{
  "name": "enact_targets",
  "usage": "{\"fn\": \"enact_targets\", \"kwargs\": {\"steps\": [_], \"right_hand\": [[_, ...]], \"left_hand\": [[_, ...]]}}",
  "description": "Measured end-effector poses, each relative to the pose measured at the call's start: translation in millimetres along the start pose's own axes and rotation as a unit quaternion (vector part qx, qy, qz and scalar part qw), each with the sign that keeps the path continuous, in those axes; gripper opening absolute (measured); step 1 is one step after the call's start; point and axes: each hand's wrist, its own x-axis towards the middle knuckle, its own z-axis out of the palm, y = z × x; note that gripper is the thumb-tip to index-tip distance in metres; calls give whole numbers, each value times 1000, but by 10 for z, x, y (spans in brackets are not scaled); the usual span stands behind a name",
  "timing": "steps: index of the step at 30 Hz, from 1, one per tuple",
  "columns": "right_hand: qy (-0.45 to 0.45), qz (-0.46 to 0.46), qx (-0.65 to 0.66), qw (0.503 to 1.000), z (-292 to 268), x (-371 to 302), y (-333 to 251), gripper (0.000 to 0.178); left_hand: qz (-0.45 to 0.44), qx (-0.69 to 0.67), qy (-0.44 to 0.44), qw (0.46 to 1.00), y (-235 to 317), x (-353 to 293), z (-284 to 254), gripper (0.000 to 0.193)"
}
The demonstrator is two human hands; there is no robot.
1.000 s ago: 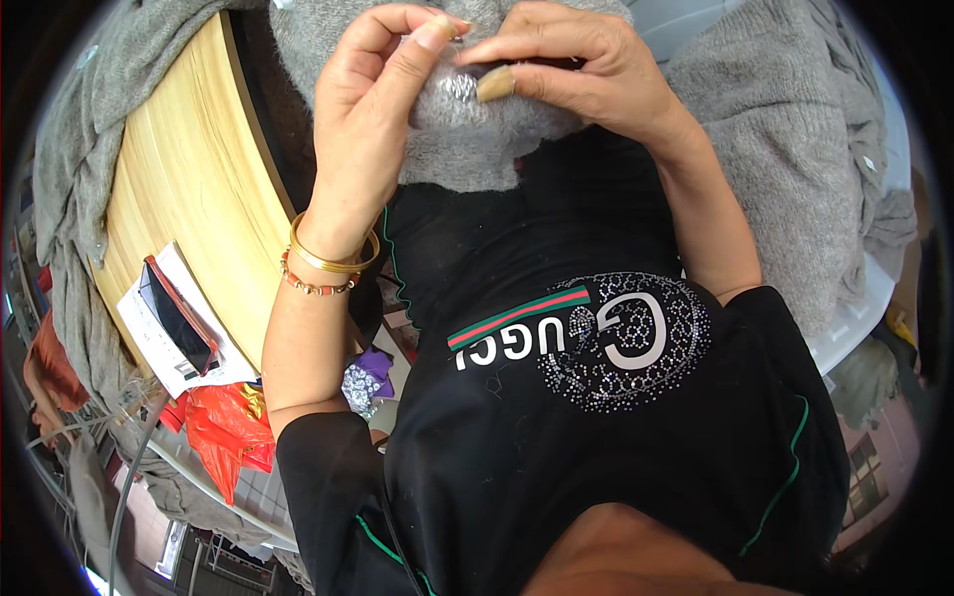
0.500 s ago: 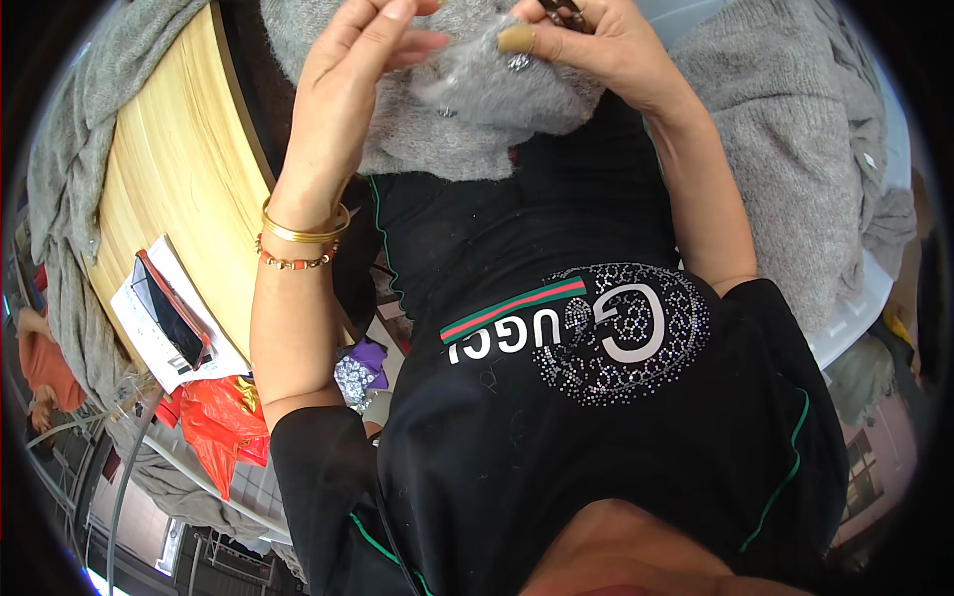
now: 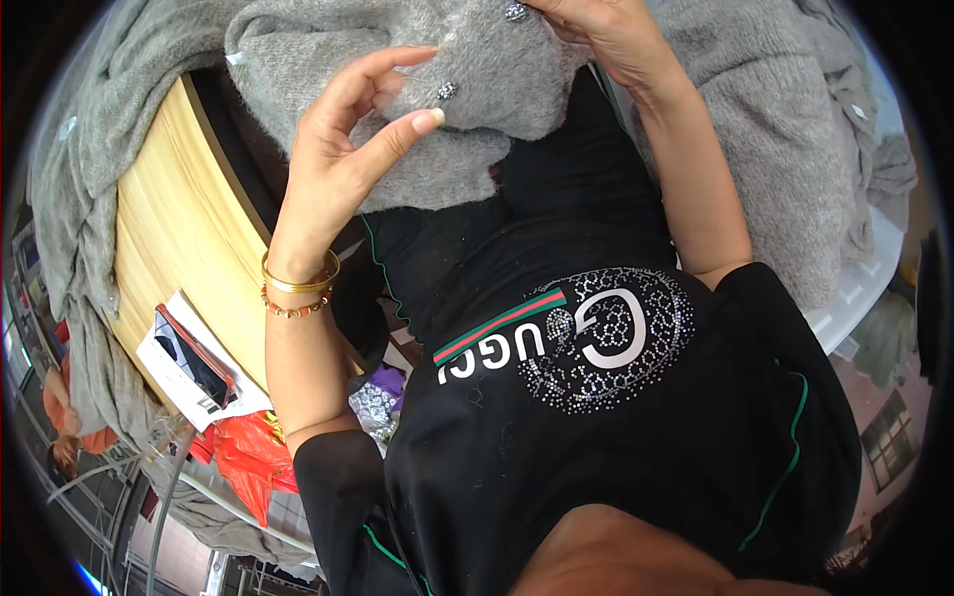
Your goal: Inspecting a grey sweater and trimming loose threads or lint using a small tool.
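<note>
A fuzzy grey knit garment (image 3: pixel 397 35) lies over my lap at the top of the view. Two round, sparkling buttons show on it: one button (image 3: pixel 447 90) in the middle, another (image 3: pixel 516 12) near the upper edge. My left hand (image 3: pixel 353 149) is open, its thumb and forefinger spread to either side of the middle button, with nothing visible in its grasp. By the upper button, my right hand (image 3: pixel 606 35) has its fingers curled at the knit. The top edge cuts off those fingertips, so what they hold is hidden.
A curved wooden tabletop (image 3: pixel 164 228) stands on the left, bearing papers (image 3: pixel 174 382) and a dark pouch with red trim (image 3: pixel 194 363). Below it hangs a red plastic bag (image 3: pixel 248 452). More grey knitwear (image 3: pixel 765 149) fills a pale bin (image 3: pixel 865 288) on the right. Another person (image 3: pixel 75 417) is at far left.
My left hand has lowered and spread its fingers beside the button. My right hand has moved up, and the dark snips seen in it earlier are out of view. The knit has flattened out.
</note>
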Motion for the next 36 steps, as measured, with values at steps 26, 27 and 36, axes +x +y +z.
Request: {"fn": "enact_targets", "kwargs": {"steps": [26, 27, 36], "right_hand": [[-160, -157, -179, 958, 385, -188, -218, 38], [-181, -164, -211, 946, 384, -180, -197, 37], [-238, -248, -145, 928, 415, -86, -32, 35]], "left_hand": [[125, -89, 139, 978, 156, -58, -15, 15], [127, -108, 139, 976, 134, -60, -14, 14], [123, -161, 139, 969, 96, -40, -6, 14]]}}
